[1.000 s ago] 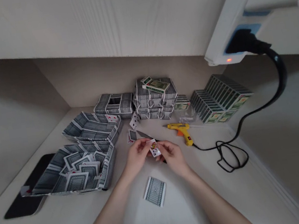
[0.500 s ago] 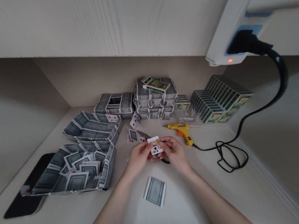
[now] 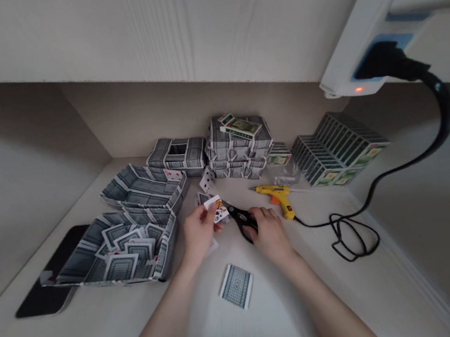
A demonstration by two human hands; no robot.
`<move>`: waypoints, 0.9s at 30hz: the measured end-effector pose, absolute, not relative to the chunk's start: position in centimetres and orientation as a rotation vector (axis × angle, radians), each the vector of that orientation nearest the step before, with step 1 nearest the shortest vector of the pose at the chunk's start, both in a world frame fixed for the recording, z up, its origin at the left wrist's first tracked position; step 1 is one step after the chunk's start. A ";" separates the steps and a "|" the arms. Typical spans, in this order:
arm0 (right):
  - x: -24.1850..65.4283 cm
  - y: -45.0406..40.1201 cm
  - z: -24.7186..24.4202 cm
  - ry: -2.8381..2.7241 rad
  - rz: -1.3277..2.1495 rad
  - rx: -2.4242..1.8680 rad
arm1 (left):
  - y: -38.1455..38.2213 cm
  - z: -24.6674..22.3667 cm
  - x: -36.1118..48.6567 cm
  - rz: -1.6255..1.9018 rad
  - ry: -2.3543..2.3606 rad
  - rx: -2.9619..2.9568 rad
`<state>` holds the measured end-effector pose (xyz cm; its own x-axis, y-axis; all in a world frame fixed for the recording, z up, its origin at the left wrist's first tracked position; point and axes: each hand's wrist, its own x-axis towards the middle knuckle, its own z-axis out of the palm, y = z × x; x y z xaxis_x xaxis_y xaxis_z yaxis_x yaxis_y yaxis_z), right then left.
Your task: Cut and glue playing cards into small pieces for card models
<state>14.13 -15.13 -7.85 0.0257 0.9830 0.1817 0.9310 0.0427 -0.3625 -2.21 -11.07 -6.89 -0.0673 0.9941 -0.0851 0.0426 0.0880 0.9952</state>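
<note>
My left hand pinches a face-up playing card between thumb and fingers. To its right, my right hand has its fingers curled at the black handles of a pair of scissors. The scissors' blades point left and are partly hidden beneath the card. A face-down card with a patterned back lies on the table between my forearms. Past the left hand, a few loose cards lie partly covered, and a spotted card leans against the boxes behind.
At left are two open trays built of cards, the nearer tray holding several loose cards, partly over a black flat object. Card-built boxes stand at the back. A yellow glue gun with a cord lies right, before stacked card packs.
My right hand has let go of the card and moved to the scissors' handles. My left hand now holds the card alone, slightly further left. The view has shifted a little.
</note>
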 end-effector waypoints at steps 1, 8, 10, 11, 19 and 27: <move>14.1 -15.1 -7.9 -1.946 0.187 -1.929 | -11.1 -6.8 -2.2 1.170 1.331 1.135; 15.1 -15.2 -8.5 -1.688 0.404 -1.826 | -11.1 -6.4 -2.1 1.168 1.307 1.037; 15.5 -14.9 -8.8 -1.536 0.525 -1.752 | -11.1 -6.3 -2.2 1.195 1.287 1.020; 15.6 -14.8 -8.9 -1.452 0.593 -1.709 | -11.1 -6.3 -2.3 1.212 1.257 0.999; 14.0 -15.3 -5.3 -0.720 1.575 -1.023 | -10.9 -6.0 -2.6 1.299 1.014 0.787; 13.0 -16.6 -3.8 -0.658 1.772 -0.913 | -10.8 -6.2 -2.6 1.384 1.102 0.866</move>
